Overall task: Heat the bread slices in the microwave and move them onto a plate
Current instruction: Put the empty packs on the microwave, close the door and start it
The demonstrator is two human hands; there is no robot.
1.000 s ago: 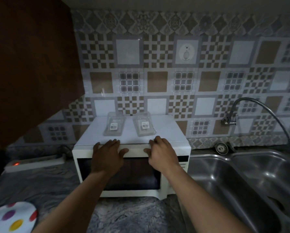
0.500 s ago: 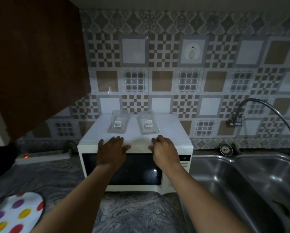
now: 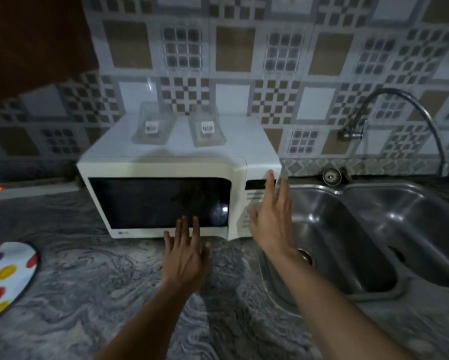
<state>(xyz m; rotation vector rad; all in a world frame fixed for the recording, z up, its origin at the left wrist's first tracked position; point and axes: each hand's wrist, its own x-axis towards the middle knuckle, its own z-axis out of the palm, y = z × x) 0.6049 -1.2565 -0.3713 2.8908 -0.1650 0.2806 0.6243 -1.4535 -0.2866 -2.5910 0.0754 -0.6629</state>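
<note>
Bread slices are nowhere in sight. Your likeliest guess is that they sit behind the dark glass window (image 3: pixel 155 201) of the white box-shaped microwave (image 3: pixel 166 170). Its door is closed and the glass shows nothing of the inside.

Expect the slices to be light, soft and easily torn, and hot and limp once heated. You would do best to lift each by its crust edges, or slide flat fingers beneath it, rather than pinch the middle.

Your left hand (image 3: pixel 185 252) is flat, fingers straight and spread, with the tips over the door's lower edge. It holds nothing, and you cannot tell whether the tips touch the door. Your right hand (image 3: pixel 271 222) is likewise open and empty, fingers straight, in front of the pale control panel (image 3: pixel 253 198). It is blurred, so you cannot tell if it is touching a button.

The round white plate with coloured dots (image 3: pixel 7 276) lies on the grey marbled counter (image 3: pixel 88 294), well left of the microwave and cut off by the frame edge.

2 clear plastic packs with barcode labels, the left pack (image 3: pixel 153 127) and the right pack (image 3: pixel 206 128), rest on the microwave's top. Their contents cannot be made out. The stainless steel double sink (image 3: pixel 348 184) stands just right of the microwave.
</note>
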